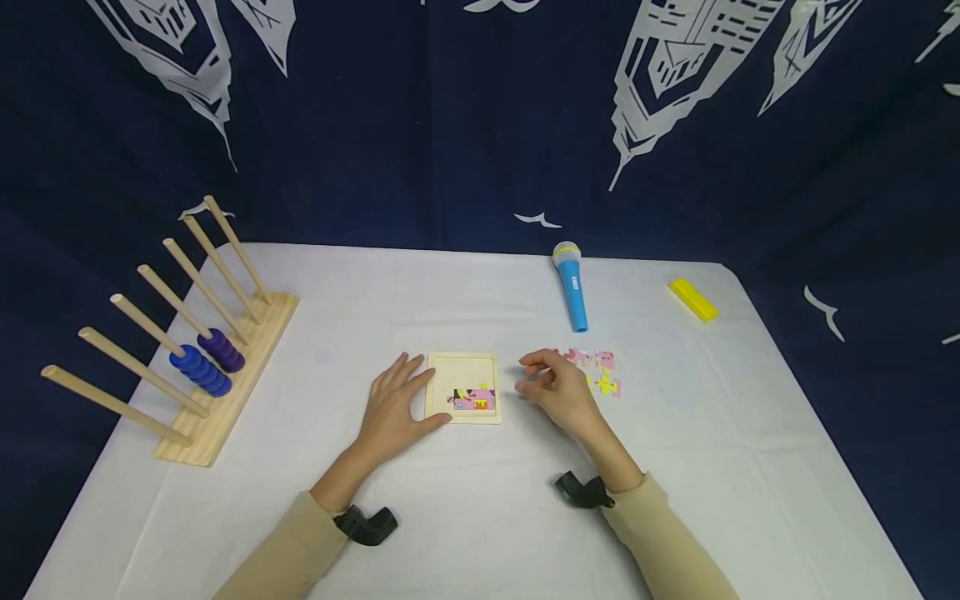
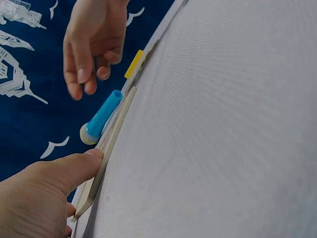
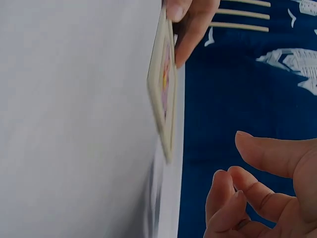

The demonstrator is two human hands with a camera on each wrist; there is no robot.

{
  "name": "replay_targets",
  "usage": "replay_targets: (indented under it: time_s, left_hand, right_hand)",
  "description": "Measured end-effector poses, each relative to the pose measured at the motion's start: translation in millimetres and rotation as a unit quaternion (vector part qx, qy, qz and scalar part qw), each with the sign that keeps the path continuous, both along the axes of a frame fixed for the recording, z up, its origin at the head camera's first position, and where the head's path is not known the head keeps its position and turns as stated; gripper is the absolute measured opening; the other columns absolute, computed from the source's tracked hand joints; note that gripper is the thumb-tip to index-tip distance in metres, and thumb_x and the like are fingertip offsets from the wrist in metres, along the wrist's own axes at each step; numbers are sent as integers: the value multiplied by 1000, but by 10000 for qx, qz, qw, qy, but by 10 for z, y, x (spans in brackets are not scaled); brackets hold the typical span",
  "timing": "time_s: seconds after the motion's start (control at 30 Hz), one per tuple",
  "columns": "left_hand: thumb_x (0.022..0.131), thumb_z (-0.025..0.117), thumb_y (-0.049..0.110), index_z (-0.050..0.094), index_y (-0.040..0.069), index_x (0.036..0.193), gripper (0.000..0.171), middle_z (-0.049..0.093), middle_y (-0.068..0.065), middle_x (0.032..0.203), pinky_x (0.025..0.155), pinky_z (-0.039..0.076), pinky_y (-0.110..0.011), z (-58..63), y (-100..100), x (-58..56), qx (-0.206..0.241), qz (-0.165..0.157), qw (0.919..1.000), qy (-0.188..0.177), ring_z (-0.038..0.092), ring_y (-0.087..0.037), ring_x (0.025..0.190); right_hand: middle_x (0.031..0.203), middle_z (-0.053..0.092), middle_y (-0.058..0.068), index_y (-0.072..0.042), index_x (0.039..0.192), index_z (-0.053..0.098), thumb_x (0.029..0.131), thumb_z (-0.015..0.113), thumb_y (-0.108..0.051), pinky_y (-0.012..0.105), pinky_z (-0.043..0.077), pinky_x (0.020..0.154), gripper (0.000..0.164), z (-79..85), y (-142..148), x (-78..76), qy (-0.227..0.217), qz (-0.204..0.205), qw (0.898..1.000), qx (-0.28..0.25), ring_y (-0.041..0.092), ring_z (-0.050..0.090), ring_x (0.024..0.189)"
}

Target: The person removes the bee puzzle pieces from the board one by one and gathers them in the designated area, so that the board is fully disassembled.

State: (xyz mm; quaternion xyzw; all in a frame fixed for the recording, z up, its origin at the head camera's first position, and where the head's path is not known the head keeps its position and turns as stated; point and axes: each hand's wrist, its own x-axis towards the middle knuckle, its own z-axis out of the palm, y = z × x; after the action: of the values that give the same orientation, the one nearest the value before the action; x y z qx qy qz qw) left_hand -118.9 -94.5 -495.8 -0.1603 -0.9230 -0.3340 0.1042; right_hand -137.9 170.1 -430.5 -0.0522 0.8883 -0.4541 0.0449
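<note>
A shallow wooden puzzle tray [image 1: 462,363] lies in front of me, a few joined pink and yellow jigsaw pieces [image 1: 474,400] in its lower right corner. My left hand [image 1: 393,408] rests at the tray's left side, fingers spread, its thumb [image 2: 81,168] touching the frame near the lower corner. Just right of the tray my right hand [image 1: 558,392] hovers with fingers loosely bent. In the right wrist view its thumb [image 3: 270,153] stands apart from the fingers and no piece shows between them. Loose jigsaw pieces [image 1: 604,384] lie beyond that hand, partly hidden by it.
A blue toy microphone [image 1: 572,292] lies behind the loose pieces, and a yellow block [image 1: 693,300] is farther right. On the left stands a wooden peg rack [image 1: 247,375] with blue rings [image 1: 201,370] and purple rings [image 1: 221,350]. A white cloth covers the table [image 1: 465,508].
</note>
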Motion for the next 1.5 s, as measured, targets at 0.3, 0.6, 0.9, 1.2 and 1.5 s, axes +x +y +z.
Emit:
replay_targets:
  time_s: [0.3,0.6,0.9,1.2,1.5]
  left_hand:
    - [74,82,42,60,2,131,73,47,-18,148,114,25,-58,17,-2,6,-79,-15,9998,-174,30,-38,145]
    - [75,81,43,60,2,131,73,47,-17,148,114,25,-58,13,-2,-8,-134,-46,9998,-161,30,-38,145]
    - [75,81,43,59,2,132,74,46,-18,149,115,24,-59,22,-7,-12,-124,-65,9998,-164,30,-38,145]
    - [75,82,43,59,2,131,73,46,-18,148,114,25,-59,31,-18,0,-122,-43,9998,-152,30,-39,145]
    - [75,81,43,59,2,132,74,46,-18,148,114,25,-59,21,-18,-2,-129,-41,9998,-149,30,-39,145]
  right_hand:
    - [105,63,16,-1,115,64,81,75,-5,22,46,63,36,9,-391,0,305,791,9964,-98,16,57,73]
    - [104,63,14,-3,113,65,80,74,-2,20,44,59,34,-74,-559,-4,373,1027,9939,-154,12,57,67]
    - [101,64,11,-5,111,67,79,76,-4,20,43,60,33,-125,-591,-5,478,1073,9930,-132,12,54,69]
    - [102,64,12,-4,111,66,80,76,-4,20,44,61,32,-173,-603,-5,406,1109,9929,-127,11,54,69]
    - [100,65,10,-4,108,67,79,77,-4,19,43,63,31,-235,-623,10,459,1146,9923,-70,10,54,70]
